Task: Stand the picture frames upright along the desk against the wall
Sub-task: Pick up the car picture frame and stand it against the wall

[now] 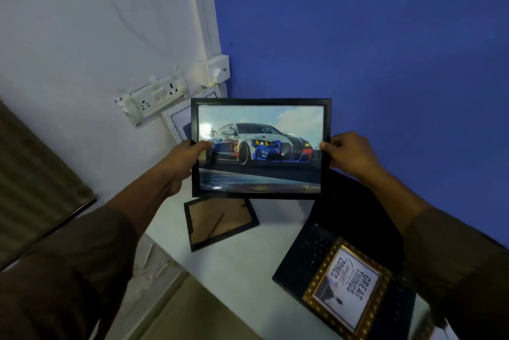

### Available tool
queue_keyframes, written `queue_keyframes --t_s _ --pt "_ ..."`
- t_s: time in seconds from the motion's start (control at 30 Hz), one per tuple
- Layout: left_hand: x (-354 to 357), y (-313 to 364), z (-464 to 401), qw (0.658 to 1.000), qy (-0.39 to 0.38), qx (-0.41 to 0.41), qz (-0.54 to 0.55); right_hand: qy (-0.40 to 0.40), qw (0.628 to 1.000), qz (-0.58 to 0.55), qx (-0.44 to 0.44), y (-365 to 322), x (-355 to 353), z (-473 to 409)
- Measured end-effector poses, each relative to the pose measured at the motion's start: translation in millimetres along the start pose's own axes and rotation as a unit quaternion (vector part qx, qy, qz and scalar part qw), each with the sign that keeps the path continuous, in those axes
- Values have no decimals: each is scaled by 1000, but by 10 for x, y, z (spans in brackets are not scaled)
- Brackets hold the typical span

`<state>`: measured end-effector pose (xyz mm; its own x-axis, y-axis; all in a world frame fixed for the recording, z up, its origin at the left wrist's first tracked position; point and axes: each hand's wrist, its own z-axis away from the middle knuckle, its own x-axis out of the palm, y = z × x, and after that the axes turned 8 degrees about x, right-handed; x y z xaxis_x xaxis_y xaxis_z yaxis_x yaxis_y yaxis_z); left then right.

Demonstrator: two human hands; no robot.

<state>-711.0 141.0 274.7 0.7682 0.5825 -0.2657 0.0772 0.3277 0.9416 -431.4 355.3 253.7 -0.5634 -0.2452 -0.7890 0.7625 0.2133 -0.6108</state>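
Observation:
A black picture frame showing a race car is held upright in the air above the white desk. My left hand grips its left edge and my right hand pinches its right edge. Behind it, a white textured frame stands against the wall in the corner, mostly hidden. Below it a small black frame lies face down on the desk, its brown back up. A gold frame with printed text lies flat on a dark laptop at the lower right.
A white socket strip and a junction box are fixed to the white wall above the corner. The blue wall runs along the desk's far side. A brown shutter is at the left.

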Motion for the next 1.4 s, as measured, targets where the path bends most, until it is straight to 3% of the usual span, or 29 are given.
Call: queue_keyframes --t_s 0.33,0.5,0.93,1.2,1.4 --pt "261 397 -1161 997 -62 47 9 43 997 -40 60 -230 -50 -820" --pt "598 302 -2008 992 -118 41 6 42 987 -44 148 -158 184 -1201" --pt "1634 -478 -3642 955 -290 -14 -55 4 906 -122 406 584 1033 -1928" --pt "1782 -857 -4070 933 -331 -1 -145 -39 880 -196 431 1232 1439 -2288" --pt "1848 -1261 -4341 932 -329 14 -152 -22 883 -183 432 856 1370 -2240"
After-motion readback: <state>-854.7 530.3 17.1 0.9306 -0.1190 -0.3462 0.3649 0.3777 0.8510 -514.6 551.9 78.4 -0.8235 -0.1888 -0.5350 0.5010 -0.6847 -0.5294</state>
